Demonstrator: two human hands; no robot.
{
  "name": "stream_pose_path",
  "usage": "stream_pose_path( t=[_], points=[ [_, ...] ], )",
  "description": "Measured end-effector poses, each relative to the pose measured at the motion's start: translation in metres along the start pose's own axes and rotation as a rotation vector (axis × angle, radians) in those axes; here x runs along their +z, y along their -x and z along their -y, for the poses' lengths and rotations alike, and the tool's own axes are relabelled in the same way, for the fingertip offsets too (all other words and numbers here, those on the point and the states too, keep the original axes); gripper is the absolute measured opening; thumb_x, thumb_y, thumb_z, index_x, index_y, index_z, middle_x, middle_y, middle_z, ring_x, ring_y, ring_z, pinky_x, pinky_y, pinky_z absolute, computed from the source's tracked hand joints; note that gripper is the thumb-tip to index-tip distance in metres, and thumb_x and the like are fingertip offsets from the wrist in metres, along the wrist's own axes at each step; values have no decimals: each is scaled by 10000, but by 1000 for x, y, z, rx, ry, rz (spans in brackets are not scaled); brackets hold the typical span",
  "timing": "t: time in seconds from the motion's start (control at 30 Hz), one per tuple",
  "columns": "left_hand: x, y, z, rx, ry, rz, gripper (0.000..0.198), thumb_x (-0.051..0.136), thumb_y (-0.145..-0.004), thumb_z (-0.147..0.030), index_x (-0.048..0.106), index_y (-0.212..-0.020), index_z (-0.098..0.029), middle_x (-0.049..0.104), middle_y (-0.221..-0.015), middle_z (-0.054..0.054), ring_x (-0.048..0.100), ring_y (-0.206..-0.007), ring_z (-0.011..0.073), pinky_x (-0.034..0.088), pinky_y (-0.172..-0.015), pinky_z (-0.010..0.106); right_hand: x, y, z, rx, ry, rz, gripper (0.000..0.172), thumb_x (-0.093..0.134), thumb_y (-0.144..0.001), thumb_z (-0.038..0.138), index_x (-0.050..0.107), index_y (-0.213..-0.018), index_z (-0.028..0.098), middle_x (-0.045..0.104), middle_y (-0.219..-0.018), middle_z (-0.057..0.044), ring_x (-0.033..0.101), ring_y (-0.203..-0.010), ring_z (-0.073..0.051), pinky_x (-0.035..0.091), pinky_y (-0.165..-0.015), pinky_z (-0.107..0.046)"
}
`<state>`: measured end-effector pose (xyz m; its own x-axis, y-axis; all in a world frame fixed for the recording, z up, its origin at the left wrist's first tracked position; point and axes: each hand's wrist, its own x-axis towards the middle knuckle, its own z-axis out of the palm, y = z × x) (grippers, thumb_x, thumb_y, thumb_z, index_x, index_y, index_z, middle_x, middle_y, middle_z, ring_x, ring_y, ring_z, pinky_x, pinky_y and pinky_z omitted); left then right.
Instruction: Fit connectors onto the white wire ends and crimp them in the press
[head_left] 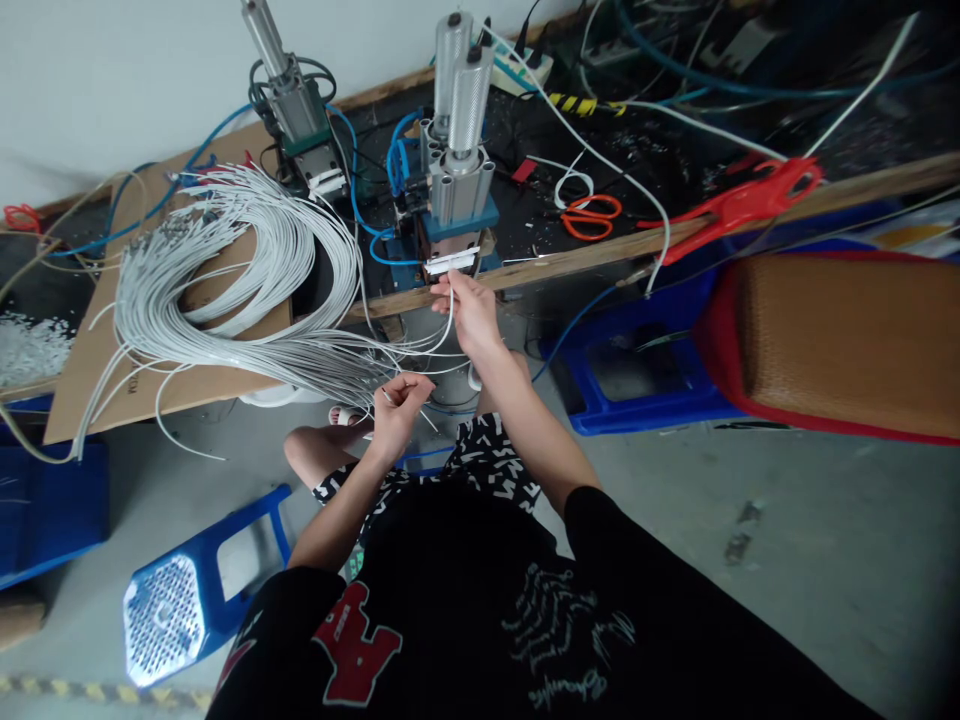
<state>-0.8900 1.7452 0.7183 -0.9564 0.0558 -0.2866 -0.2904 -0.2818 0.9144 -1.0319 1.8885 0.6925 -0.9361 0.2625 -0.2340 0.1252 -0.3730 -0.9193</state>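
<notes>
My right hand (469, 308) pinches a white cable (451, 318) just below the white-faced jaw (452, 262) of a pneumatic press (460, 190). The cable's tip is hidden by the fingers and the jaw. Lower and to the left, my left hand (401, 405) is closed in a pinch around a thin white cable among the loose ends. A large coiled bundle of white cables (247, 345) spreads over the cardboard on the left, its free ends trailing toward my left hand.
A second press (296, 110) stands behind the bundle. Orange scissors (591, 217) and a red air gun (742, 205) lie along the bench to the right. Below are a blue stool (247, 535) at left and a brown-cushioned seat (847, 335) at right. Cardboard (82, 390) lies under the cables.
</notes>
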Motion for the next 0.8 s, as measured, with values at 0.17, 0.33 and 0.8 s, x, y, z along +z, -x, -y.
stream_pose_path(
  t=[0.17,0.33,0.8],
  points=[
    [-1,1,1,1,17,8,396,833,-745,-518,713,-768,-142,397,-527,-81,241,-481,31,184,-481,208,2,0,2,7,3,-16,501,720,-784,706,674,-811,208,771,-744,1,640,-512,-70,470,-495,-212],
    [-2,1,1,-3,15,7,381,825,-759,-510,711,-769,-146,385,-522,-82,229,-485,37,171,-486,215,3,4,2,3,-13,-11,480,729,-790,680,671,-802,204,754,-704,11,637,-498,-67,460,-486,-202],
    [-5,1,2,-5,6,5,377,816,-765,-511,712,-777,-150,392,-533,-77,226,-486,38,161,-488,223,8,5,5,12,36,-26,478,711,-800,684,643,-792,212,734,-688,18,646,-525,-75,460,-501,-205]
  ],
)
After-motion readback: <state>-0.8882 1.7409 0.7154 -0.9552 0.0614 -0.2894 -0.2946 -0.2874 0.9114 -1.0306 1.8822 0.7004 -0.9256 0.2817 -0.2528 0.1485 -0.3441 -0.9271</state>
